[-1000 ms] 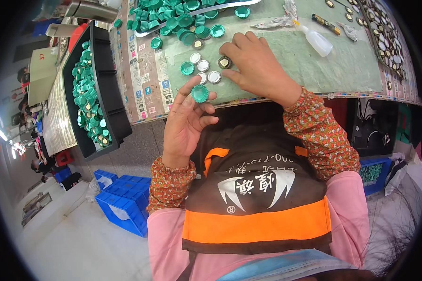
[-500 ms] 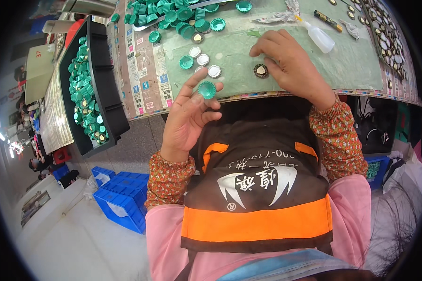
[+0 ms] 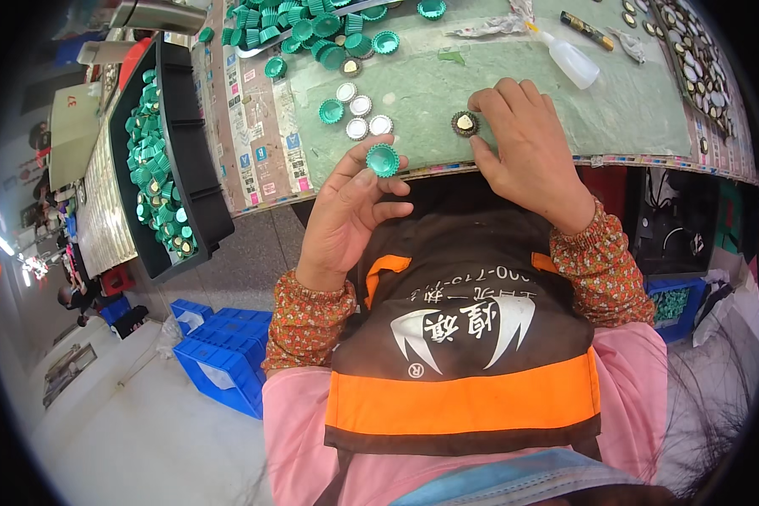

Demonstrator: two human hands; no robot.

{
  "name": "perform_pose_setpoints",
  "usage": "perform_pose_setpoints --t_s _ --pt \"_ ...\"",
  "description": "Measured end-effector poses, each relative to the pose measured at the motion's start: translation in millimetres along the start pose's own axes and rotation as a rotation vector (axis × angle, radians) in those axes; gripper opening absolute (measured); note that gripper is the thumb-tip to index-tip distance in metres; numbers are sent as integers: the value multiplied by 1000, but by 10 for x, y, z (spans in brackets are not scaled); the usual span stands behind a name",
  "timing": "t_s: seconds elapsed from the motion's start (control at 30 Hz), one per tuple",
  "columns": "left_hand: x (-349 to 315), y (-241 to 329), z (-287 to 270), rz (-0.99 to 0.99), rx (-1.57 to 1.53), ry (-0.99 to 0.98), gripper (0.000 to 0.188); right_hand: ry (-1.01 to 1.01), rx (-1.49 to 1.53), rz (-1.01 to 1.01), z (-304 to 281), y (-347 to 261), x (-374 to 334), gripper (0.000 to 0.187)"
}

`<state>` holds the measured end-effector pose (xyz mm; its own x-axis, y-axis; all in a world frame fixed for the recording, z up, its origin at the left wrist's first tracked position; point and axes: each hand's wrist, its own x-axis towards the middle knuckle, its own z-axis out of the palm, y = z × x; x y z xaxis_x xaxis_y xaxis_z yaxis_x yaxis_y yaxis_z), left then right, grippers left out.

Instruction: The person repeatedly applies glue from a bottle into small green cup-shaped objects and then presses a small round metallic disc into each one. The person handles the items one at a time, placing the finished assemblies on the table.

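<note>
Between the thumb and fingers of my left hand point(image 3: 346, 207), a green fluted cup point(image 3: 383, 160) is held just off the near table edge, its hollow side up. My right hand point(image 3: 523, 152) is open over the table, with index finger and thumb apart at the right side of a dark fluted cap point(image 3: 465, 124) with a pale gold centre. I cannot tell whether they touch it. Beyond my left hand lie several white discs with dark fluted rims point(image 3: 357, 128), another green cup point(image 3: 331, 111) and a second gold-centred cap point(image 3: 351, 67).
Green cups point(image 3: 325, 25) are heaped at the back. A black bin point(image 3: 198, 169) of cups stands left. A white squeeze bottle point(image 3: 573, 63), a dark marker point(image 3: 587, 30) and crumpled paper point(image 3: 493, 27) lie back right, near a tray of finished-looking caps point(image 3: 700, 72).
My right hand has come down and nearer, its finger and thumb now beside the gold-centred cap. My left hand has shifted slightly right, still holding the green cup.
</note>
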<state>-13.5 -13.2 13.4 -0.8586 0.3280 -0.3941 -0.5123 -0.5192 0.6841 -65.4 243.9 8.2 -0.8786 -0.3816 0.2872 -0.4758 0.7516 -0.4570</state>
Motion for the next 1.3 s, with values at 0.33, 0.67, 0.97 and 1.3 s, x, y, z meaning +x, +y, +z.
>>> perform_pose_setpoints --t_s 0.33,0.67,0.97,1.3 --pt "11 -21 28 10 37 -8 57 -1 76 -33 29 38 25 28" --pt "23 -102 -14 -58 -54 -22 58 -49 167 -106 17 82 69 27" --pt "39 -168 54 -62 -78 -48 59 34 297 -197 -117 -392 18 30" --pt "12 -213 87 -47 6 -28 49 28 179 -207 -40 -511 -20 30"
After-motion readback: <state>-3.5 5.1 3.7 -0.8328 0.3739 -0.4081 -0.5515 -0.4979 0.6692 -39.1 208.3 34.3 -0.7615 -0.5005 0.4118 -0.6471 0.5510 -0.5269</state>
